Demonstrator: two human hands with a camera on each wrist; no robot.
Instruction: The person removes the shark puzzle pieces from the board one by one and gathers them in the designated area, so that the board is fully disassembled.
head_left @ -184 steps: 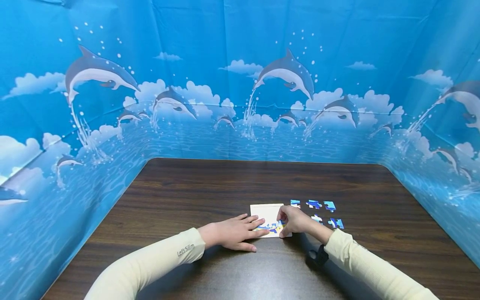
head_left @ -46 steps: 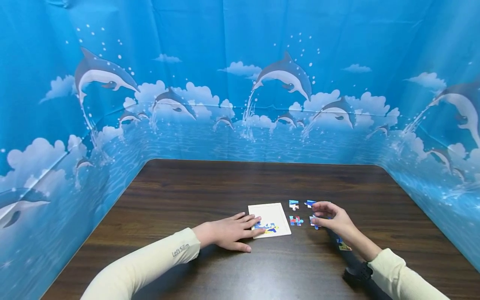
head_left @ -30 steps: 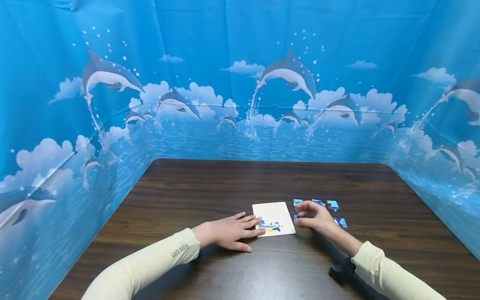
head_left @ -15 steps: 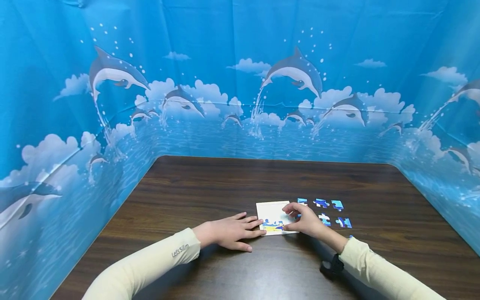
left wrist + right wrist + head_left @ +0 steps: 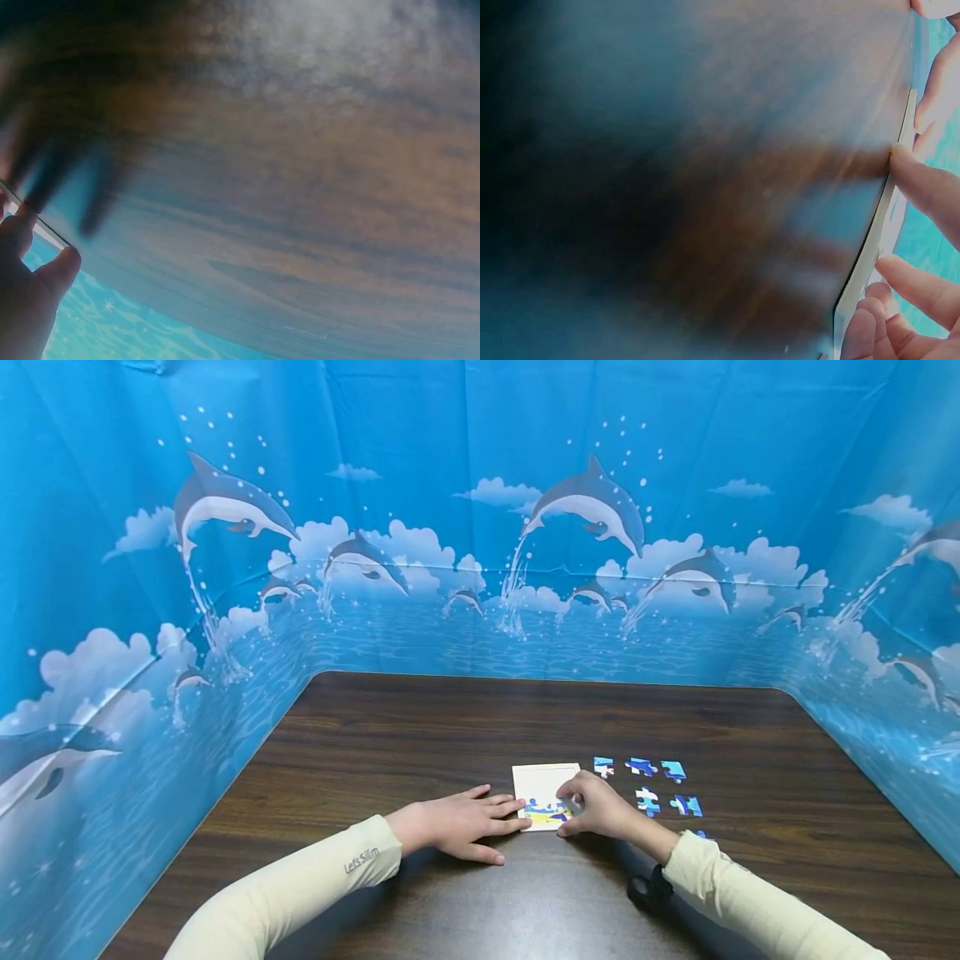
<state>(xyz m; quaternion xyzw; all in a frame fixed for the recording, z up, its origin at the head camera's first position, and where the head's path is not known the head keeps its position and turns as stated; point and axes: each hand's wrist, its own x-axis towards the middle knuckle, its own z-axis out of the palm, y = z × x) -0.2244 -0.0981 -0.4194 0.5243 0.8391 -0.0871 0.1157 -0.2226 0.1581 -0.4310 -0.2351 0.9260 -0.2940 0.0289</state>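
Note:
A small white puzzle tray [image 5: 546,770] lies on the table in the head view, with a blue and yellow picture part [image 5: 538,812] along its near side. My left hand [image 5: 467,827] rests flat with spread fingers, its fingertips on the tray's left edge. At the tray's right side my right hand [image 5: 603,810] bends its index finger and thumb over a jigsaw puzzle piece, mostly hidden by the fingers. The right wrist view shows the thumb [image 5: 922,184] at the tray's edge and a bent index finger [image 5: 919,289] beside it.
Right of the tray lie several loose jigsaw pieces [image 5: 642,767] in rough rows; one near the right sleeve [image 5: 750,902] is mostly covered. The dark wooden table [image 5: 420,735] is walled by a blue dolphin curtain [image 5: 420,618].
My right hand has gone from the loose pieces leftward onto the tray's right side, taking a jigsaw puzzle piece along. My left hand has stayed at the tray's left edge.

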